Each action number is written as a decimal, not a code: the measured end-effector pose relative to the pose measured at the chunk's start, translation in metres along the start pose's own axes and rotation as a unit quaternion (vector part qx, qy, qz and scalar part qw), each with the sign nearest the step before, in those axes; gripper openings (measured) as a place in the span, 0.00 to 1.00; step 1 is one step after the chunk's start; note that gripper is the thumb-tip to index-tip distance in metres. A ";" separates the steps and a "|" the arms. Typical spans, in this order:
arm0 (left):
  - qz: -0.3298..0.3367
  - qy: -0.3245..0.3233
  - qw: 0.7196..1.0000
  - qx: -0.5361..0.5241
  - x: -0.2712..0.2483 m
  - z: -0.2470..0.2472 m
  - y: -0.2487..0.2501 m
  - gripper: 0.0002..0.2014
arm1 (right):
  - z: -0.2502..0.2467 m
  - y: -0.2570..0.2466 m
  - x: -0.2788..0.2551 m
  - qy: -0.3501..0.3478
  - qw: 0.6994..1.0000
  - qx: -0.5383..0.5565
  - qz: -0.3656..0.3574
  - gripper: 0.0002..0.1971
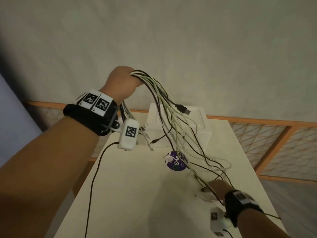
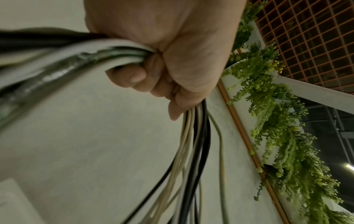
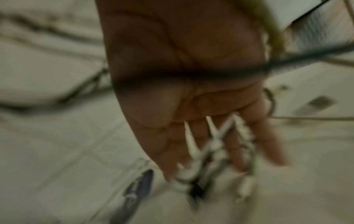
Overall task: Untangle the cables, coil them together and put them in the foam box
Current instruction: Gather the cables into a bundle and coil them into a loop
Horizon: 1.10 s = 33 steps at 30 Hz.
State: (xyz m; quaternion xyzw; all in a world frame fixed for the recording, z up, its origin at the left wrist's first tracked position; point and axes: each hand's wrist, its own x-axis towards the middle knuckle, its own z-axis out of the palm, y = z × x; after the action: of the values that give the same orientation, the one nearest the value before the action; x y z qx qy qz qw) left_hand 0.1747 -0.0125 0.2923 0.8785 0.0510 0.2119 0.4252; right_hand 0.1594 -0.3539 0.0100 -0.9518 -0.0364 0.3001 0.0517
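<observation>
My left hand (image 1: 125, 81) is raised high above the table and grips a bundle of black and white cables (image 1: 164, 103) in a fist (image 2: 172, 60). The cables (image 2: 193, 151) hang from it in two groups. One group drops by my wrist. The other sweeps right and down to the table, with a black USB plug (image 1: 184, 109) dangling free. My right hand (image 1: 217, 186) is low on the table among the cable ends. Its fingers (image 3: 191, 136) are straight, with white cable ends (image 3: 216, 145) running between them. The white foam box (image 1: 200, 117) stands at the table's far end.
A round purple label disc (image 1: 175, 161) lies on the white table (image 1: 137, 194) under the hanging cables. A thin black lead (image 1: 92, 182) runs from my left wrist camera down the table's left side. An orange-framed lattice (image 1: 267, 143) runs behind the table.
</observation>
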 end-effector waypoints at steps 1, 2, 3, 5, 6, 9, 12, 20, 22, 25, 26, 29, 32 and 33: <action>-0.005 -0.002 1.000 0.003 -0.001 0.003 -0.003 0.13 | -0.012 -0.006 -0.007 -0.013 1.000 -0.020 -0.005 0.24; -0.011 -0.002 1.000 0.003 -0.002 0.007 -0.007 0.14 | -0.024 -0.009 -0.011 -0.016 0.998 -0.053 -0.013 0.26; -0.017 -0.001 1.000 0.000 -0.002 0.009 -0.010 0.15 | -0.040 -0.016 -0.018 -0.010 0.998 -0.064 -0.018 0.28; -0.017 -0.003 1.000 -0.003 -0.006 0.016 -0.014 0.16 | -0.073 -0.035 -0.039 0.057 0.994 -0.076 -0.056 0.27; -0.003 -0.011 1.000 0.015 -0.008 0.021 -0.014 0.15 | -0.093 -0.048 -0.055 0.133 0.984 -0.067 -0.094 0.22; 0.085 -0.056 0.986 0.131 -0.023 0.043 -0.011 0.11 | -0.139 -0.091 -0.106 0.445 0.848 0.186 -0.219 0.16; 0.133 -0.098 0.966 0.198 -0.041 0.067 -0.012 0.08 | -0.160 -0.131 -0.134 0.516 0.753 0.233 -0.335 0.37; 0.189 -0.224 0.899 0.325 -0.076 0.088 -0.037 0.07 | -0.120 -0.176 -0.131 0.470 0.823 0.050 -0.316 0.47; 0.218 -0.234 0.895 0.311 -0.081 0.090 -0.042 0.07 | -0.113 -0.179 -0.118 0.277 0.880 0.178 -0.342 0.45; 0.175 -0.189 0.938 0.233 -0.078 0.087 -0.053 0.09 | -0.107 -0.170 -0.092 0.193 0.896 0.281 -0.285 0.38; 0.152 -0.188 0.947 0.209 -0.077 0.086 -0.056 0.12 | -0.107 -0.167 -0.086 0.187 0.900 0.280 -0.277 0.33; 0.093 -0.245 0.956 0.134 -0.081 0.085 -0.066 0.23 | -0.106 -0.164 -0.079 0.159 0.902 0.265 -0.300 0.10; 0.019 -0.274 0.958 0.082 -0.082 0.075 -0.078 0.35 | -0.105 -0.161 -0.077 0.172 0.883 0.334 -0.283 0.07; -0.004 -0.258 0.964 0.072 -0.083 0.069 -0.082 0.34 | -0.104 -0.158 -0.074 0.180 0.873 0.363 -0.271 0.07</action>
State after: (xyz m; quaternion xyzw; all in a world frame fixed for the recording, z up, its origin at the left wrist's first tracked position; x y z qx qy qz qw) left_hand 0.1355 -0.0329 0.1639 0.9315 -0.0418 -0.0274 0.3602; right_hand 0.1528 -0.2124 0.1560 -0.8563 -0.1715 0.0894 0.4789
